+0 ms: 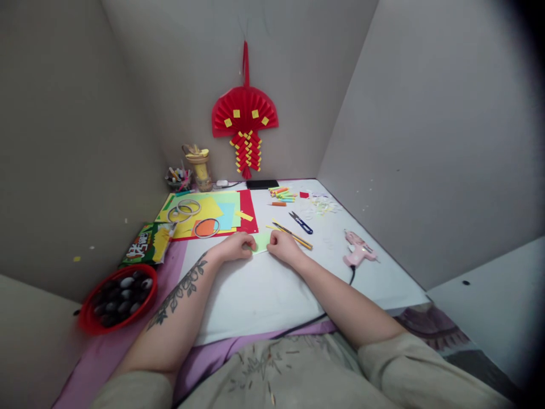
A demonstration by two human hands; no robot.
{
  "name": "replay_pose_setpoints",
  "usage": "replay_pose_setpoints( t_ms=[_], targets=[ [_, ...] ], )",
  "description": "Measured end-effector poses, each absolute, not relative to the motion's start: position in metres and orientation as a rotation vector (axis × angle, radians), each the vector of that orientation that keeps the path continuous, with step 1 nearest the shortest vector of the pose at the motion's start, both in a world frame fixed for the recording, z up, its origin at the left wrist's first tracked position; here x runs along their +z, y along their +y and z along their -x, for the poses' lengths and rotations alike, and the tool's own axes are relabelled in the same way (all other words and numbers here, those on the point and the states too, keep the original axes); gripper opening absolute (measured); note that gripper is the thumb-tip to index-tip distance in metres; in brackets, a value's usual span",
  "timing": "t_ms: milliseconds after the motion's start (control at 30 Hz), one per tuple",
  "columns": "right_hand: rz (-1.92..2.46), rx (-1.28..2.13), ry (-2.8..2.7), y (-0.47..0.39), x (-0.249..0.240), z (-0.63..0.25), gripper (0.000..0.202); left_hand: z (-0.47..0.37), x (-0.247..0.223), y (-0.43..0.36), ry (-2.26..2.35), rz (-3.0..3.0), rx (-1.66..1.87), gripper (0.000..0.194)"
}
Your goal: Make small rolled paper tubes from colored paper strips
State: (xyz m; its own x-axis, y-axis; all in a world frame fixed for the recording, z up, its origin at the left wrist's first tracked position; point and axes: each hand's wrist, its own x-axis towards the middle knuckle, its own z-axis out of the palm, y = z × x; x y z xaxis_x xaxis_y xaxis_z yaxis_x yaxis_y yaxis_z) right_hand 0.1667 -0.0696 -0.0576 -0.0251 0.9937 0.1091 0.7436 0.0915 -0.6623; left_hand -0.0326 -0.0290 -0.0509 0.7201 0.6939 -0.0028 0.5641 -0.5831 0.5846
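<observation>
Right here I'm pinching a small pale-green rectangular sheet of paper (262, 242) by opposite ends, with left grip (237, 245) and right grip (283, 246), at the middle of the white-covered counter (259, 301), presumably steadying it from both sides.

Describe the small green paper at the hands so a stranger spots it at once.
On the white tabletop, find the left hand and right hand close together near the middle. Between them is the small light green paper. Unlike the larger coloured sheets to the left, it spans the gap between both hands.
</observation>
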Motion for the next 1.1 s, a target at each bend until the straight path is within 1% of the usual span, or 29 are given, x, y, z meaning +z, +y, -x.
replay_pose_setpoints(
  t_ms=[233, 467, 733, 833, 1100],
  targets=[
    [1.668, 0.531, -1.891, -0.0686, -0.0619, -0.1667, 0.013, 0.0325, -0.0513, -0.0285, 0.864, -2.369, 0.286, 0.032],
    [1.629, 0.484, -1.944, -0.069, -0.0645, -0.1667, 0.011, 0.0321, -0.0495, -0.0299, 0.866, -2.376, 0.279, 0.033],
    [1.679, 0.73, -1.766, -0.0657, -0.0601, -0.1721, 0.014, 0.0331, -0.0501, -0.0296, 0.892, -2.367, 0.269, 0.034],
    [1.685, 0.771, -1.748, -0.0653, -0.0601, -0.1722, 0.014, 0.0334, -0.0512, -0.029, 0.901, -2.361, 0.266, 0.033],
    [1.735, 0.541, -1.891, -0.0662, -0.0623, -0.1685, 0.013, 0.0326, -0.049, -0.03, 0.912, -2.36, 0.252, 0.034]
  ],
)
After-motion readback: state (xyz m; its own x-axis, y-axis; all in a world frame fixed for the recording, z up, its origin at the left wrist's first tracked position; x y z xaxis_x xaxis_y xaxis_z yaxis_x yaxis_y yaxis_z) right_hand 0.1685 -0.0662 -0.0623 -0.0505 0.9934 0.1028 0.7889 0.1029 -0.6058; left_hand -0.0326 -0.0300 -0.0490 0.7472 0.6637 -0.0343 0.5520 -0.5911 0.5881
